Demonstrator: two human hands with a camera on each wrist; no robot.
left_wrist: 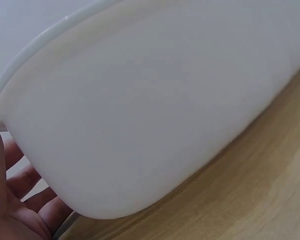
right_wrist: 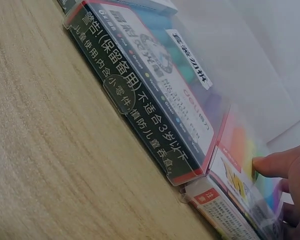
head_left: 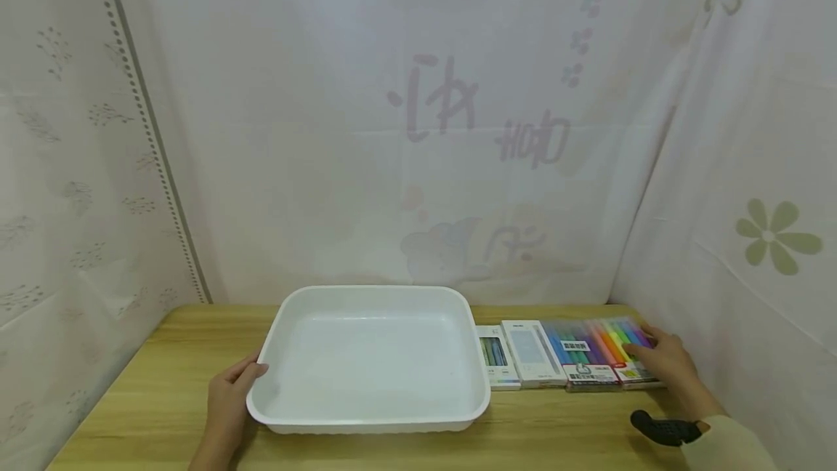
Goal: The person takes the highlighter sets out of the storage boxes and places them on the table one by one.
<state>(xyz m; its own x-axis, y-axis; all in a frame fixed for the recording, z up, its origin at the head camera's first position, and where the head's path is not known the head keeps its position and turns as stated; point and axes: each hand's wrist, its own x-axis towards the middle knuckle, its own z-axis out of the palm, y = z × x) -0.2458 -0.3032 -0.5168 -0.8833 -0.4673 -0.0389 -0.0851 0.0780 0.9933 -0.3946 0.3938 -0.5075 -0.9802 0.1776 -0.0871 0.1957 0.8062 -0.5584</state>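
Observation:
A deep white plastic tray (head_left: 366, 369) sits on the left and middle of the table. My left hand (head_left: 229, 402) grips its left side, thumb on the rim and the other fingers beneath it, against the outer wall (left_wrist: 155, 110) in the left wrist view. Over at the right end of a row of packs, my right hand (head_left: 673, 369) holds a clear pack of rainbow-coloured pens (head_left: 615, 340). Its thumb (right_wrist: 270, 165) presses on the top, while the other fingers reach down the far side, partly hidden.
Left of that pack lies a highlighter pack (head_left: 578, 355) with a dark, printed edge. A white box (head_left: 532, 355) and a box with a window (head_left: 495, 358) continue the row to the tray. Patterned cloth (head_left: 340, 166) hangs behind and beside the wooden table (head_left: 176, 355).

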